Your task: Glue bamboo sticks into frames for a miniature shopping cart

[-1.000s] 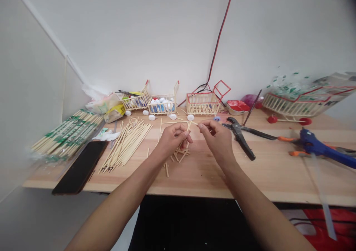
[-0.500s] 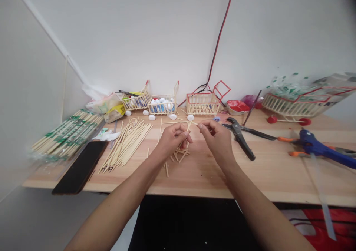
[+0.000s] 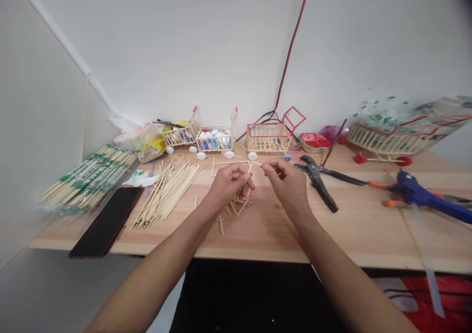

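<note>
Both my hands are raised just above the wooden table (image 3: 368, 234), fingers pinched. My left hand (image 3: 229, 181) pinches a short wooden stick (image 3: 251, 166) that pokes up past its fingertips. My right hand (image 3: 285, 180) pinches another thin stick piece whose tip meets the first one between the hands. Beneath the hands lies a small heap of cut stick pieces (image 3: 239, 204). A loose pile of long bamboo sticks (image 3: 167, 190) lies to the left of my left hand.
Small stick carts (image 3: 271, 135) stand along the wall, one larger cart (image 3: 393, 136) at the right. Black cutters (image 3: 320, 179) and a blue glue gun (image 3: 427, 195) lie right of my hands. Packed chopsticks (image 3: 88, 175) and a black phone (image 3: 106, 222) lie at the left.
</note>
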Tool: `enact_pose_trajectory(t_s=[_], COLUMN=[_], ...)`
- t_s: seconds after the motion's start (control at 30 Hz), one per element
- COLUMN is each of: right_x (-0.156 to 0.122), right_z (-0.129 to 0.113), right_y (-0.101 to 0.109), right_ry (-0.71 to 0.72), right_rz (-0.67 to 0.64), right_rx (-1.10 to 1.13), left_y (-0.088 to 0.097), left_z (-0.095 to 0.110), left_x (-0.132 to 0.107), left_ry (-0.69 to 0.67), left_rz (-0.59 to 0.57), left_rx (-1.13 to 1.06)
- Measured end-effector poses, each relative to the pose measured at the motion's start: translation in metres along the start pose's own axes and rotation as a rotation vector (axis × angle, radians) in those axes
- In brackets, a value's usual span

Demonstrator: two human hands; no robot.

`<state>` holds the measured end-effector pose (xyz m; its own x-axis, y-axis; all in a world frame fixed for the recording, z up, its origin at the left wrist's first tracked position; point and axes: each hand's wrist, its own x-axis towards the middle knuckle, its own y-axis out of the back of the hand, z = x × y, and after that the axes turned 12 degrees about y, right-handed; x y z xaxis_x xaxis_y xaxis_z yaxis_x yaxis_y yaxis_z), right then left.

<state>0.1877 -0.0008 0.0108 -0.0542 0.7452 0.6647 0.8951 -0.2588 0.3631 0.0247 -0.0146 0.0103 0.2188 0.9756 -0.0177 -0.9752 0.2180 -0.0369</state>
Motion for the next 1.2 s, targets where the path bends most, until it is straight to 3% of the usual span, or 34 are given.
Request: enact_pose_trajectory(t_s=[1.2], right_x=[-0.0002], right_z=[-0.0004], right_y=[-0.0001], right_ry=[-0.004], right_rz=[0.008], right_rx=[0.004], left_y=[-0.0007], left_z=[0.0017], left_x=[-0.0011], left_ry=[0.006], left_rz=[0.002], left_rx=[0.002])
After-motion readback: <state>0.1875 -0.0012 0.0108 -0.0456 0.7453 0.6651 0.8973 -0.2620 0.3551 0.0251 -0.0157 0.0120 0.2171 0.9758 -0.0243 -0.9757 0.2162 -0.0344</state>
